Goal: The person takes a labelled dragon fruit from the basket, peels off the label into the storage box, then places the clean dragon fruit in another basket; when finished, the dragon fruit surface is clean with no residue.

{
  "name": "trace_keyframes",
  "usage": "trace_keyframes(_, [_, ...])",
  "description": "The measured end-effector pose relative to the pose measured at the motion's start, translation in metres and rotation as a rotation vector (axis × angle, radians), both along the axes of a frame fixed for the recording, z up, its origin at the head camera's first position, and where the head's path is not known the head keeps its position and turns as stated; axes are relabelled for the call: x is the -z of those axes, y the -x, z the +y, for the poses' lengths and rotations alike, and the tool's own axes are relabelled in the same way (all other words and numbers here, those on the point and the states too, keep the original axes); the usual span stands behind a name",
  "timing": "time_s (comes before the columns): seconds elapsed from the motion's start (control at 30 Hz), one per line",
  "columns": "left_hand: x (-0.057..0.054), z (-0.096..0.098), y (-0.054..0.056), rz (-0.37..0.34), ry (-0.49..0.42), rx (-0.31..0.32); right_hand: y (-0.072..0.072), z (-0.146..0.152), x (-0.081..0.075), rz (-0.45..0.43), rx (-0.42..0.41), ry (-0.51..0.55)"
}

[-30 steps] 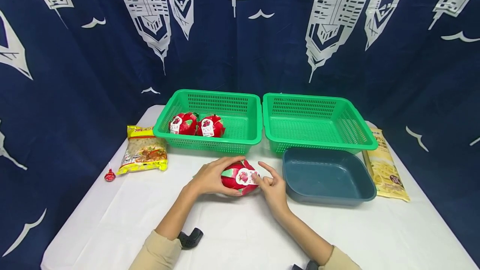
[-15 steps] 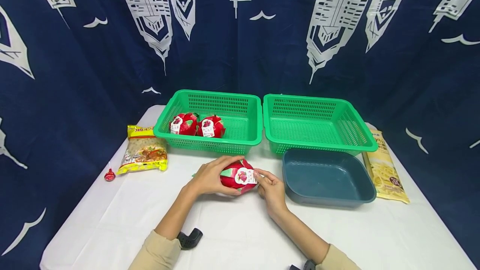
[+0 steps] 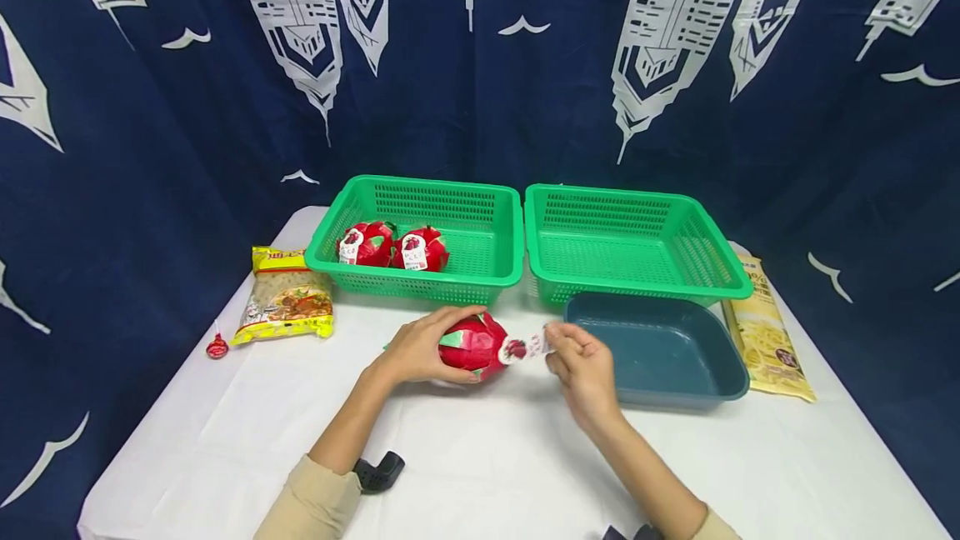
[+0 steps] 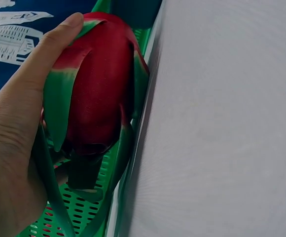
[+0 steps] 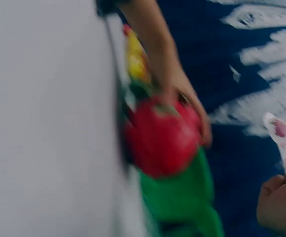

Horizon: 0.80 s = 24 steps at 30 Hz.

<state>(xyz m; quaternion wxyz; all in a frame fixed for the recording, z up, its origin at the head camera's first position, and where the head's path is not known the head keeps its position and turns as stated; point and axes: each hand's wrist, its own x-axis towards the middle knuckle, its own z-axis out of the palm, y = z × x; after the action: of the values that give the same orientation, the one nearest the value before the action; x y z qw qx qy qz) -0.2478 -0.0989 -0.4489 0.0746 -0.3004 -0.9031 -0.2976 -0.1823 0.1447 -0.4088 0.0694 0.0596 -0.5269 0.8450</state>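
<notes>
Head view, with both wrist views: a red dragon fruit with green-tipped scales (image 3: 474,346) lies in the grasp of a person's left hand (image 3: 420,348), over the middle of the white table (image 3: 480,473), just near of the left green basket (image 3: 483,293). The fingers of this hand are spread wide to span the fruit and curl round it from the left, the thumb on its near side. To the right, the right hand (image 3: 587,369) has its fingers closed in a pinch on one end of a white label printed with a red fruit (image 3: 525,347). In the right wrist view, blurred in part, the label stands apart from the fruit, against the dark blue curtain (image 3: 480,123). Two labelled dragon fruits sit side by side at the left end of the left basket: one leftmost (image 3: 367,245), the other (image 3: 424,247) to its right. The right green basket (image 3: 615,261) stands just beside it; near of that is a dark blue bin (image 3: 660,357), its left edge partly behind the right hand. A yellow-edged food bag (image 3: 288,300) and a red lollipop (image 3: 217,347) lie at far left, and a pale yellow packet (image 3: 772,344) lies at right.
</notes>
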Motion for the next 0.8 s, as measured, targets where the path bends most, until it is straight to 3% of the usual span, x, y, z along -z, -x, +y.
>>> trace_keyframes(0.07, [-0.001,0.0,0.0,-0.011,-0.005,0.006,0.002,0.025,-0.02,0.035,0.023,-0.038])
trace_keyframes(0.13, [-0.002,-0.001,-0.001,-0.019,-0.005,0.01,0.006,0.055,-0.036,0.033,0.022,-0.183])
trace_keyframes(0.3, [-0.003,0.001,-0.002,-0.037,0.001,0.014,0.024,0.129,-0.054,-0.046,-0.103,-0.766])
trace_keyframes(0.4, [-0.003,0.0,-0.003,-0.045,-0.002,0.011,0.042,0.152,-0.047,-0.09,-0.208,-0.991])
trace_keyframes(0.5, [-0.003,0.0,-0.003,-0.048,-0.004,0.008,0.061,0.158,-0.03,-0.086,-0.308,-1.123])
trace_keyframes(0.67, [-0.001,0.0,-0.003,-0.048,-0.013,0.008,0.085,0.157,0.001,0.027,-0.424,-1.196])
trace_keyframes(0.8, [-0.001,0.001,-0.002,-0.047,-0.012,0.008,0.092,0.156,0.019,0.05,-0.374,-1.227])
